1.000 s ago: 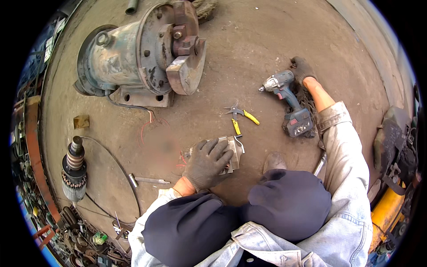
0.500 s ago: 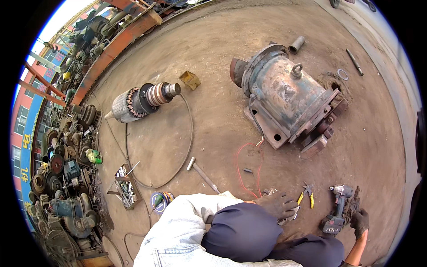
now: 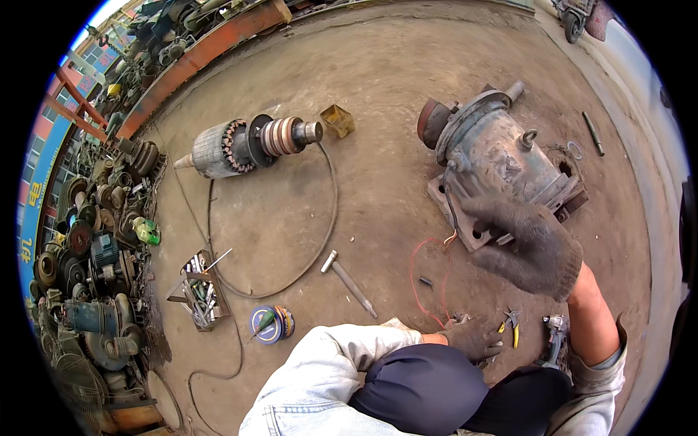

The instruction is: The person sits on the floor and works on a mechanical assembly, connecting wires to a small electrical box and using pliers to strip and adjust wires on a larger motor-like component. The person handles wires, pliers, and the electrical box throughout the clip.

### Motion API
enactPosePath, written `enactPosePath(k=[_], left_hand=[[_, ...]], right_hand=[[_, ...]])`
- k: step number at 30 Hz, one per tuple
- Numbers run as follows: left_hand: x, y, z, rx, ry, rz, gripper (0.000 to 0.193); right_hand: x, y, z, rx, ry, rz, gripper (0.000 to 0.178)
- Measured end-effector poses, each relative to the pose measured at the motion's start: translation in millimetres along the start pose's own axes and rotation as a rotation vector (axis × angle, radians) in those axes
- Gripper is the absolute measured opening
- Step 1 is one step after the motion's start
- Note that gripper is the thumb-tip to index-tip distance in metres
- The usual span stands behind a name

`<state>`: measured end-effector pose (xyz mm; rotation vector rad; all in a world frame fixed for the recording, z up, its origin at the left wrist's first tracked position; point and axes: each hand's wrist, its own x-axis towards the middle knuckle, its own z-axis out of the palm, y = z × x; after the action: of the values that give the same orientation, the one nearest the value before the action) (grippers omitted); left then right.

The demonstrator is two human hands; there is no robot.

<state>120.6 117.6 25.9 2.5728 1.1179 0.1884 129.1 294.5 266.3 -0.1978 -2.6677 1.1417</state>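
My right hand (image 3: 527, 243), in a dark work glove, is raised in front of the motor housing (image 3: 502, 149). Its thumb stands apart from the stretched fingers, and nothing shows between them. The hand covers the housing's lower part. Beside my knee, my gloved left hand (image 3: 474, 338) is low with curled fingers; what lies in them is hidden. Red wires (image 3: 414, 270) run from the housing down to near that hand. Yellow-handled pliers (image 3: 515, 333) lie just right of it. Farther right, a cordless power driver (image 3: 556, 341) is partly hidden by my right arm.
A wound rotor (image 3: 222, 150) lies at far left near a cable loop (image 3: 336, 196). Closer are a hammer (image 3: 352, 288), a toolbox (image 3: 224, 312) and a round tin (image 3: 289, 323). Scrap motor parts (image 3: 105, 254) heap along the left. A metal rod (image 3: 593, 134) lies at right.
My right hand has risen from beside the power driver and swung forward and left, before the motor housing. My left hand stays low by the knee. The whole view has shifted slightly.
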Motion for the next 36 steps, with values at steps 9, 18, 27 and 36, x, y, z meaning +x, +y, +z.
enactPosePath(k=[9,18,27,36], left_hand=[[14.3,-1.5,-13.4,-0.034,-0.211,-0.066,0.086],[17.8,-12.5,-32.5,-0.256,-0.061,-0.182,0.096],[-95.5,-25.0,-118.4,-0.186,0.356,-0.644,0.094],[-309.7,51.2,-273.7,0.327,0.541,-1.296,0.101]], right_hand=[[-156.0,60.2,39.0,-0.242,-0.616,0.456,0.048],[-140.9,45.9,30.3,-0.294,-0.377,0.338,0.050],[-136.9,54.4,44.6,-0.271,-0.419,0.234,0.047],[-138.8,83.8,69.5,-0.169,-0.573,0.288,0.055]])
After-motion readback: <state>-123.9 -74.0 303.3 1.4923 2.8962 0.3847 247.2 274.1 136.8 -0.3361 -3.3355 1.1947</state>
